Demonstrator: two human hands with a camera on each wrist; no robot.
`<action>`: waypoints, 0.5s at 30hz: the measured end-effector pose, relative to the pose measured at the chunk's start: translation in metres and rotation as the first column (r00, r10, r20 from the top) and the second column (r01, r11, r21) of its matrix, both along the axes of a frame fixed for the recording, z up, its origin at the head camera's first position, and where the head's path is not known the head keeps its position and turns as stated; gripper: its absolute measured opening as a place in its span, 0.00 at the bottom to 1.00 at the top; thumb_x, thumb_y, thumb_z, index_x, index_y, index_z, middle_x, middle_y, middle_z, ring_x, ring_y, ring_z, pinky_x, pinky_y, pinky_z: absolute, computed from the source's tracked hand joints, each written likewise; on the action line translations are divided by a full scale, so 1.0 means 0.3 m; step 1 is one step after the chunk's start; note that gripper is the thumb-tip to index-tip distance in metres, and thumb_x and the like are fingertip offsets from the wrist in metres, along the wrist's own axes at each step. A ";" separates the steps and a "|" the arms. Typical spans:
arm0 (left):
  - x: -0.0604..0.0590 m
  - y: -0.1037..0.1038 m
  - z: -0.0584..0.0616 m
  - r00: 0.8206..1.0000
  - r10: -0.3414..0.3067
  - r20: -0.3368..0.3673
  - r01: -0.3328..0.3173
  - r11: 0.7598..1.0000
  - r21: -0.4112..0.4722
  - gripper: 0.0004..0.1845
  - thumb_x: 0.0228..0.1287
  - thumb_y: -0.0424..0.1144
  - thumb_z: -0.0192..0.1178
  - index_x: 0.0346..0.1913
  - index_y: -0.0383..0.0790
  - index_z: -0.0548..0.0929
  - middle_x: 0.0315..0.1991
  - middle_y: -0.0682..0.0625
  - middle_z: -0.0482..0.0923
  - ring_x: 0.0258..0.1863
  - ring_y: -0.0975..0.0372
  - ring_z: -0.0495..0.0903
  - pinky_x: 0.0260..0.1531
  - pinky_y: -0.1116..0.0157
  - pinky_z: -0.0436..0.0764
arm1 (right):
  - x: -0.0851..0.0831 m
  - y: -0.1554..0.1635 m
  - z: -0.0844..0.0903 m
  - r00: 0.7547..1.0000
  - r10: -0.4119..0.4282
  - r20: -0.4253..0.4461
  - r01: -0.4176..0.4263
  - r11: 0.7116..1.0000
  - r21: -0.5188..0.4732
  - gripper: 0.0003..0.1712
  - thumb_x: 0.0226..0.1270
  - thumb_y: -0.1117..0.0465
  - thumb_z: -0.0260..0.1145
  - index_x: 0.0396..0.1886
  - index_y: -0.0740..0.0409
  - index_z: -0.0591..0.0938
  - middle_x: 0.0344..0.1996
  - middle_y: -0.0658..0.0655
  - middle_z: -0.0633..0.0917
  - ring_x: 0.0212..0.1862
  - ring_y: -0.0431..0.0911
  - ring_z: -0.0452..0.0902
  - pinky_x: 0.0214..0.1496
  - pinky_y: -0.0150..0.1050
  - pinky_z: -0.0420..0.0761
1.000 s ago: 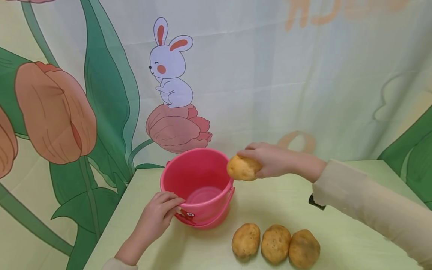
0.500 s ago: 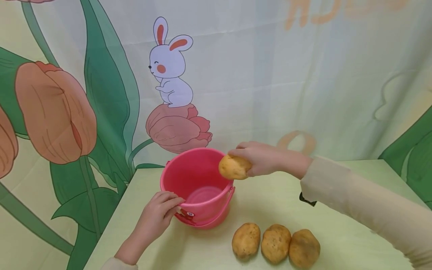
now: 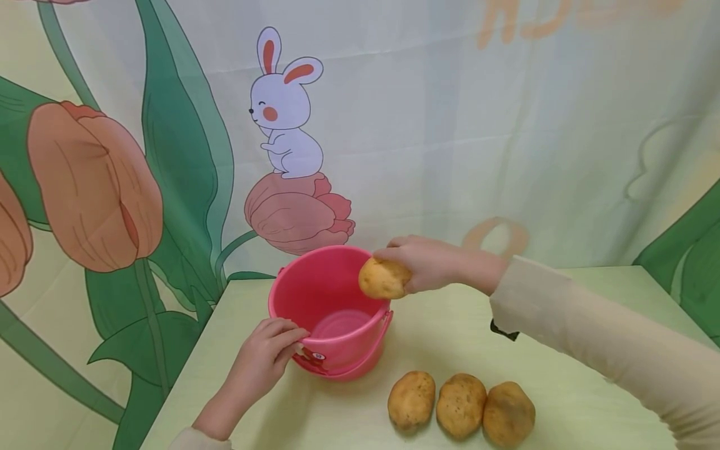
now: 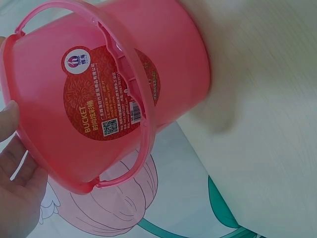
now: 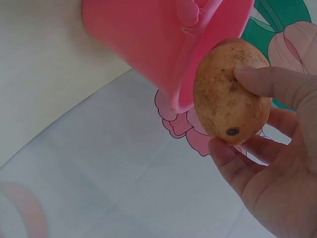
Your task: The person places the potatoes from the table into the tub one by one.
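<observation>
Head view shows my right hand (image 3: 427, 262) clamped round a potato (image 3: 384, 279) at the right rim of the pink bucket (image 3: 329, 312), while my left hand (image 3: 264, 356) pinches the near rim, steadying it on the surface (image 3: 461, 331). I should carry the potato over the opening and lower it inside before letting go. Three potatoes (image 3: 460, 405) wait nearby.
</observation>
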State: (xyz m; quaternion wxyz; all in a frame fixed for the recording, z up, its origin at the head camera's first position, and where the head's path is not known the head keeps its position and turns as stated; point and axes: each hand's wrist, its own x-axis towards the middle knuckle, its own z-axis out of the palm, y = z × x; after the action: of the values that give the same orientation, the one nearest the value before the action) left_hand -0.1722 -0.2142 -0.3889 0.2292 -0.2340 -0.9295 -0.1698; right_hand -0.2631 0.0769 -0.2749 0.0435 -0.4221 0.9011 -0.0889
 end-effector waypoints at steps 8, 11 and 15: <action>-0.001 0.001 0.001 1.000 0.007 0.005 -0.007 1.000 -0.001 0.15 0.43 0.35 0.68 0.39 0.47 0.84 0.37 0.55 0.77 0.42 0.63 0.72 0.35 0.67 0.81 | -0.009 -0.031 -0.002 1.000 0.001 -0.011 -0.001 1.000 0.022 0.35 0.45 0.65 0.67 0.59 0.55 0.69 0.49 0.58 0.74 0.50 0.51 0.69 0.45 0.41 0.77; -0.001 0.002 0.000 1.000 0.007 0.005 -0.007 1.000 0.002 0.16 0.42 0.34 0.69 0.39 0.47 0.84 0.37 0.55 0.77 0.42 0.63 0.72 0.34 0.67 0.81 | -0.008 -0.046 -0.003 1.000 0.006 -0.005 -0.006 1.000 0.029 0.35 0.46 0.64 0.67 0.59 0.55 0.69 0.49 0.58 0.75 0.50 0.51 0.69 0.45 0.40 0.78; 0.000 0.002 -0.002 1.000 0.010 0.005 -0.010 1.000 0.004 0.16 0.42 0.34 0.69 0.39 0.48 0.84 0.37 0.55 0.77 0.42 0.63 0.72 0.34 0.67 0.81 | -0.009 -0.072 -0.010 1.000 0.014 0.009 -0.014 0.999 0.037 0.36 0.45 0.64 0.68 0.58 0.55 0.70 0.49 0.57 0.75 0.50 0.50 0.70 0.44 0.40 0.78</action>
State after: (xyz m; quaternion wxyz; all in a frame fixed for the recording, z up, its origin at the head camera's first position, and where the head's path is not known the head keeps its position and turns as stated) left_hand -0.1722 -0.2136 -0.3896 0.2284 -0.2286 -0.9308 -0.1709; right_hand -0.2659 0.0554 -0.2779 0.0559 -0.4270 0.8995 -0.0736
